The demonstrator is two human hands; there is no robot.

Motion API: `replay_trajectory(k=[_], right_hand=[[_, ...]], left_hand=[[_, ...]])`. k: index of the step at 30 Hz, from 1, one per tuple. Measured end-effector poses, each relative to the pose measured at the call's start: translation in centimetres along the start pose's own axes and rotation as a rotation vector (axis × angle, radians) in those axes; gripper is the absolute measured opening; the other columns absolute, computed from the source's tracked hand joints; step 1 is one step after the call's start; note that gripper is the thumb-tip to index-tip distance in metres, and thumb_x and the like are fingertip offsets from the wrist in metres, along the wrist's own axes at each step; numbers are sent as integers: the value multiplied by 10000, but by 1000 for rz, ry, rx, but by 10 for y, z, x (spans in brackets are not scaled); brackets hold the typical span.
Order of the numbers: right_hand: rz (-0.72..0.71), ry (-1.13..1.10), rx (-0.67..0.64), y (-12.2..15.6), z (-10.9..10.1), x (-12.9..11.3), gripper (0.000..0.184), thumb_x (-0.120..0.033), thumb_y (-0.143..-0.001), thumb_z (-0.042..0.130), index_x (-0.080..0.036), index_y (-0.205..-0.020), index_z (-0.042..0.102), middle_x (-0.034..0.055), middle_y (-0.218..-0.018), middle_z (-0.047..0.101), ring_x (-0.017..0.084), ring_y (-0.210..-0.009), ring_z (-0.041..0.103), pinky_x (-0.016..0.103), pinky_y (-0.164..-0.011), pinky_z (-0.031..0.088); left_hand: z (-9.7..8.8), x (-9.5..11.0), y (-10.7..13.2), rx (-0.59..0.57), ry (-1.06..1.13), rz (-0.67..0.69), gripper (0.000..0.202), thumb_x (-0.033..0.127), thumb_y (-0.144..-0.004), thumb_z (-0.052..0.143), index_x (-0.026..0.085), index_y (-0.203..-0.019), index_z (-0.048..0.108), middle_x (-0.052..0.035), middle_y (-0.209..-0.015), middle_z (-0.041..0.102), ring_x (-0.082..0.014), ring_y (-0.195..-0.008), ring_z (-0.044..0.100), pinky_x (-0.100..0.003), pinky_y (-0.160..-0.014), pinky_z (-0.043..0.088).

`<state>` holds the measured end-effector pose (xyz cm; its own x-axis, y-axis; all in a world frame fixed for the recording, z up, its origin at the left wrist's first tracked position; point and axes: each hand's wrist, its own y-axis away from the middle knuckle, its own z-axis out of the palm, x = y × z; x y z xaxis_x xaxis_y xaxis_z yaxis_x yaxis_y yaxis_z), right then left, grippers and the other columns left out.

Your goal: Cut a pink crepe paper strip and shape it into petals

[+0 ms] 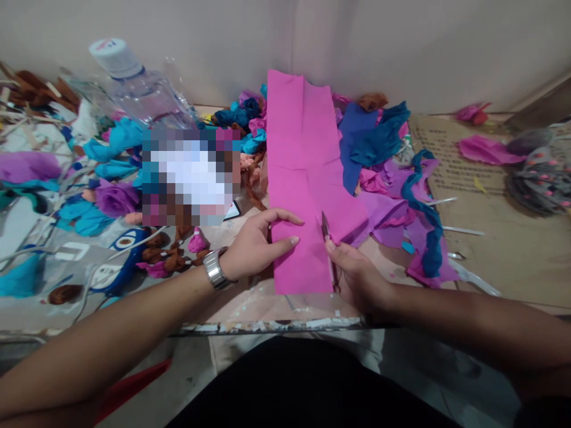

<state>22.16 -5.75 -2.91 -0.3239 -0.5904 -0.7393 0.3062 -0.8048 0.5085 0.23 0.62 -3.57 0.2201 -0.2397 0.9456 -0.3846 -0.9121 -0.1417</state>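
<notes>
A long sheet of bright pink crepe paper point(294, 137) lies creased in front of me, its top end near the wall. My left hand point(263, 238) grips its left edge, with thumb and index finger on top and the other fingers hidden. In my right hand point(357, 276) is a pair of scissors point(325, 224), its dark blade pointing away from me at the sheet's right part. Beside the blade, a wider flap of the pink paper spreads to the right. The scissors' handles are mostly covered by my fingers.
A plastic bottle point(149, 95) stands at the back left among paper flowers point(116, 197). Blue crepe paper point(379, 139) and purple scraps point(388, 217) lie to the right. Farther right are brown cardboard point(477, 238) and a netted bundle point(542, 178). The table's worn front edge point(276, 326) is close.
</notes>
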Motion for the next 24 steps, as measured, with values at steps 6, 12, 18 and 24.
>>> replay_trajectory(k=[6,12,18,24], right_hand=[[-9,45,-4,1,0,0,416,-648,-884,732,-247,-978,669,6,-690,670,225,-695,669,366,-638,524],[20,28,22,1,1,-2,412,-633,-870,755,-239,-956,676,13,-693,685,242,-733,686,373,-659,534],[4,11,29,-1,0,1,412,-619,-872,759,-240,-1009,673,27,-767,720,251,-784,712,387,-700,561],[30,-112,11,-1,4,-1,400,-541,-863,799,-234,-1085,671,46,-892,771,279,-937,749,426,-816,593]], left_hand=[[1,0,1,10,-26,6,278,215,-854,784,215,-1128,739,-52,-1148,745,-194,-1067,677,-343,-959,527],[2,1,0,9,-30,5,269,215,-854,781,211,-1120,741,-53,-1129,748,-192,-1042,680,-339,-934,536],[2,3,0,8,-31,14,264,212,-852,779,210,-1113,739,-57,-1133,753,-193,-1047,684,-346,-937,543],[3,3,0,9,-30,10,262,210,-849,784,212,-1108,742,-54,-1133,757,-191,-1049,687,-347,-956,545]])
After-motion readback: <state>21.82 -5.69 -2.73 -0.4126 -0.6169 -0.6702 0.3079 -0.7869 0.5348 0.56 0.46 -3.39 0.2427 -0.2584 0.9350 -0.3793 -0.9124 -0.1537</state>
